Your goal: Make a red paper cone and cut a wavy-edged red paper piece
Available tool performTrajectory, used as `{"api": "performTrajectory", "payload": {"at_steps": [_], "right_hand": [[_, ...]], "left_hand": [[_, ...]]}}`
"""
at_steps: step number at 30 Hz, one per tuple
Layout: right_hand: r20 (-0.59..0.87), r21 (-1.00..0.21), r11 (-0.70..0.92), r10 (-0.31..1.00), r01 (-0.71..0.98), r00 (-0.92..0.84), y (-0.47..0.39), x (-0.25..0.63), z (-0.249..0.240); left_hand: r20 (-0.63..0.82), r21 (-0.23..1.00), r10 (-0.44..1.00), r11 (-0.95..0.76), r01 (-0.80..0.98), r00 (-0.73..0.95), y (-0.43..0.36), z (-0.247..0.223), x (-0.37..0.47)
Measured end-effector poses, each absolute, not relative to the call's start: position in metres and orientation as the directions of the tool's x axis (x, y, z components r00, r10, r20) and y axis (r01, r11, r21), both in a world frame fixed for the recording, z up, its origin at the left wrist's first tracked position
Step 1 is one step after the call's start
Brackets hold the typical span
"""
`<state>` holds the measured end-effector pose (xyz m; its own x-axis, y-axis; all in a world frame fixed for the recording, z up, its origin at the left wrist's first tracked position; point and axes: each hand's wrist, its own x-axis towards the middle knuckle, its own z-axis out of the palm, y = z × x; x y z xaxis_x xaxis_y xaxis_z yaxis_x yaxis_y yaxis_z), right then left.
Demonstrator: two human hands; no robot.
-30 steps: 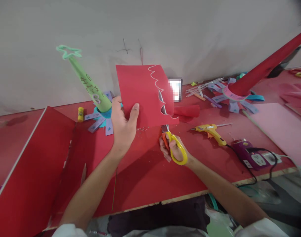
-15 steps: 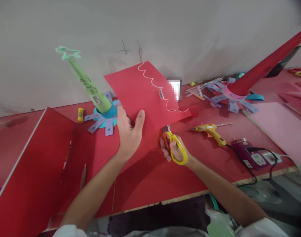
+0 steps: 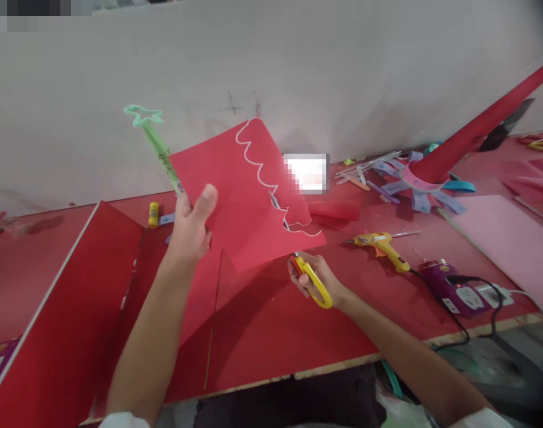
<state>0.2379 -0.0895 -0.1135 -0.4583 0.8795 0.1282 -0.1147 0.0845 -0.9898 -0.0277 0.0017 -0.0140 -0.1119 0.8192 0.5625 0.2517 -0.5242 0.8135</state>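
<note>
A sheet of red paper point(image 3: 226, 196) is held up in the air, tilted, with a wavy white line drawn along its right part. My left hand point(image 3: 191, 223) grips the sheet's left edge, thumb on the front face and the other fingers mostly hidden behind. Scissors point(image 3: 316, 286) with yellow and red handles sit in my right hand point(image 3: 318, 276), below the sheet's lower right edge. Their blades pass into the paper, and a tip shows through near the wavy line. Around the lower end of that line the paper is cut into a loose flap.
A yellow glue gun point(image 3: 382, 246) and a purple power socket point(image 3: 459, 291) with cords lie at right. A green cone point(image 3: 157, 145), glue stick point(image 3: 153, 215) and red board point(image 3: 70, 303) are at left. A red cone point(image 3: 480, 131) stands far right. A lit screen point(image 3: 307, 173) leans behind the sheet.
My left hand and the red sheet have moved left and slightly down. More of the scissor blade shows along the wavy line, and the view has shifted a little.
</note>
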Motion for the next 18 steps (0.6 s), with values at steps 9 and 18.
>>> {"api": "performTrajectory", "payload": {"at_steps": [9,18], "right_hand": [[0.106,-0.983,0.023,0.883,-0.183,-0.457,-0.091,0.233,-0.128],[0.127,-0.978,0.032,0.878,-0.208,-0.462,-0.087,0.234,-0.121]], "left_hand": [[0.561,0.800,0.823,-0.508,0.320,-0.095,-0.024,0.010,-0.015],[0.535,0.826,0.839,-0.494,0.272,-0.101,-0.006,0.007,-0.021]]}}
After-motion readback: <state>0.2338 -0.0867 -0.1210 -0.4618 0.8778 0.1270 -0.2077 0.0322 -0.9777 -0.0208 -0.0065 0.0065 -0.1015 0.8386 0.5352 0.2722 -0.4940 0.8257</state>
